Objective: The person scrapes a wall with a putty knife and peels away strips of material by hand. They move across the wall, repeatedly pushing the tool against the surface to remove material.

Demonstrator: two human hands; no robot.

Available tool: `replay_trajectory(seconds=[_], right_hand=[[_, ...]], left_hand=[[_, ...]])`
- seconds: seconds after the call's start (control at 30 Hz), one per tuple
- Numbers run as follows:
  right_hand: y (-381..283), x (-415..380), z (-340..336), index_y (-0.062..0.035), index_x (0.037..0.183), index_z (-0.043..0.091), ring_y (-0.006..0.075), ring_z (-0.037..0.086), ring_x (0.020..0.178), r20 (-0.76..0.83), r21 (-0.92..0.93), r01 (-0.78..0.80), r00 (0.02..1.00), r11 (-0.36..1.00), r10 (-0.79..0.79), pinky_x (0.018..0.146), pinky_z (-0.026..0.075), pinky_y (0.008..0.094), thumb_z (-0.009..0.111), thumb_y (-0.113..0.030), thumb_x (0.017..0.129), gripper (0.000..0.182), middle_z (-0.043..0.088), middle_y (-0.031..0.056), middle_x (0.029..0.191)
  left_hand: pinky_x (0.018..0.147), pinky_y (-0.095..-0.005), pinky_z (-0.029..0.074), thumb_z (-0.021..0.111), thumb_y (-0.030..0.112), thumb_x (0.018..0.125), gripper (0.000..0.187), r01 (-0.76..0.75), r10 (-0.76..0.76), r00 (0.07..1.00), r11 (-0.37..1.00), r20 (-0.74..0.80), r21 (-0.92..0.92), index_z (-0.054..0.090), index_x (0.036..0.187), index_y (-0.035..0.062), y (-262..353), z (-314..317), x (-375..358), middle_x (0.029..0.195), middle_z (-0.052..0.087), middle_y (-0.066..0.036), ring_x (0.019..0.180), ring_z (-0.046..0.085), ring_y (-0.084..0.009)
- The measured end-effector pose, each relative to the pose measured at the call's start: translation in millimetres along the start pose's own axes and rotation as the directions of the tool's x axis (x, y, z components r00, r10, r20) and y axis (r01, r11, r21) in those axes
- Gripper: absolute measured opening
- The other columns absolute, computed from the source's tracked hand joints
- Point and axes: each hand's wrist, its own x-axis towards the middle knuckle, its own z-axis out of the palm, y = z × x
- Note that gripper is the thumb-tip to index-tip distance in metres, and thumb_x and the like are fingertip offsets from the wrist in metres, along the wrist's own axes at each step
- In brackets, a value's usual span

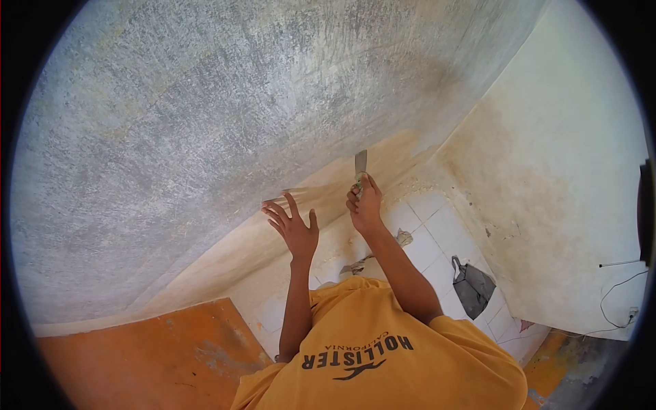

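My right hand (pixel 367 205) is wrapped round the handle of a putty knife (pixel 361 162), its flat metal blade pointing up along the wall. The handle shows some green between my fingers. To the left, my left hand (pixel 295 229) is held with its fingers spread, fingertips right at the wall (pixel 205 130). Just above those fingertips runs a ragged, dark-edged strip (pixel 301 193) of the coating. The wall is mottled grey and white higher up, while a smooth beige band (pixel 393 154) lies below, around the blade.
White floor tiles (pixel 437 232) meet the wall's foot, with crumbs and flakes (pixel 403 238) on them. A dark grey bag or cloth (pixel 473 290) lies on the right. An orange panel (pixel 157 352) stands at lower left. A cable (pixel 603 304) hangs by a socket on the right-hand wall.
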Motion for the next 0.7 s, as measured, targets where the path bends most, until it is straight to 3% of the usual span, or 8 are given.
replay_trajectory(seconds=[0.17, 0.27, 0.37, 0.57, 0.7], right_hand=[[0.0, -41.3, 30.6, -0.0135, 0.109, 0.051, 0.0065, 0.035, 0.051, 0.062, 0.025, -0.083, 0.995, 0.996, 0.082, 0.041, 0.025, 0.0229, 0.048, -0.026, 0.107, 0.013, 0.044, -0.0019, 0.073], [5.3, -13.0, 16.4, -0.0142, 0.108, 0.050, 0.0069, 0.034, 0.050, 0.060, 0.099, -0.056, 0.997, 0.994, 0.050, 0.040, 0.025, 0.0229, 0.048, -0.026, 0.107, 0.012, 0.044, -0.0011, 0.073], [-9.9, -37.7, 32.1, -0.0138, 0.106, 0.049, 0.0072, 0.033, 0.050, 0.087, 0.108, -0.144, 0.987, 0.984, 0.135, 0.040, 0.025, 0.0228, 0.046, -0.024, 0.107, 0.011, 0.045, -0.0003, 0.074], [-3.4, -23.5, 30.7, -0.0134, 0.101, 0.047, 0.0072, 0.032, 0.050, 0.090, 0.192, -0.121, 0.990, 0.974, 0.105, 0.039, 0.025, 0.0227, 0.043, -0.021, 0.106, 0.010, 0.044, 0.0004, 0.075], [-14.2, -20.8, 31.2, -0.0133, 0.099, 0.045, 0.0073, 0.033, 0.050, 0.081, 0.234, -0.200, 0.979, 0.951, 0.186, 0.039, 0.025, 0.0228, 0.045, -0.021, 0.105, 0.010, 0.044, 0.0004, 0.074]], left_hand=[[0.114, -0.0712, 0.019, 0.066, 0.034, 0.093, 0.087, 0.000, 0.000, 1.000, 1.000, -0.020, -0.015, 0.017, 0.162, 0.0122, 2.7, 2.9, 2.6, 0.161, -0.004, -0.038, 0.147, -0.003, -0.0608], [0.114, -0.0711, 0.019, 0.067, 0.033, 0.092, 0.089, 0.008, -0.009, 1.000, 1.000, -0.014, -0.030, 0.016, 0.162, 0.0117, 5.2, 0.5, -1.4, 0.161, -0.005, -0.038, 0.147, -0.004, -0.0606], [0.114, -0.0713, 0.019, 0.070, 0.032, 0.091, 0.093, 0.000, 0.000, 1.000, 1.000, -0.018, -0.029, 0.013, 0.162, 0.0124, 2.3, 3.7, 0.2, 0.161, -0.009, -0.036, 0.147, -0.005, -0.0610], [0.113, -0.0716, 0.019, 0.072, 0.033, 0.090, 0.096, -0.001, 0.000, 1.000, 1.000, -0.012, -0.029, 0.012, 0.163, 0.0140, -0.2, 6.2, -0.7, 0.162, -0.010, -0.035, 0.148, -0.005, -0.0601], [0.112, -0.0727, 0.020, 0.071, 0.034, 0.090, 0.096, 0.002, -0.002, 1.000, 1.000, 0.005, 0.003, 0.011, 0.163, 0.0158, -1.9, 3.0, -1.4, 0.163, -0.009, -0.034, 0.148, -0.004, -0.0588]])
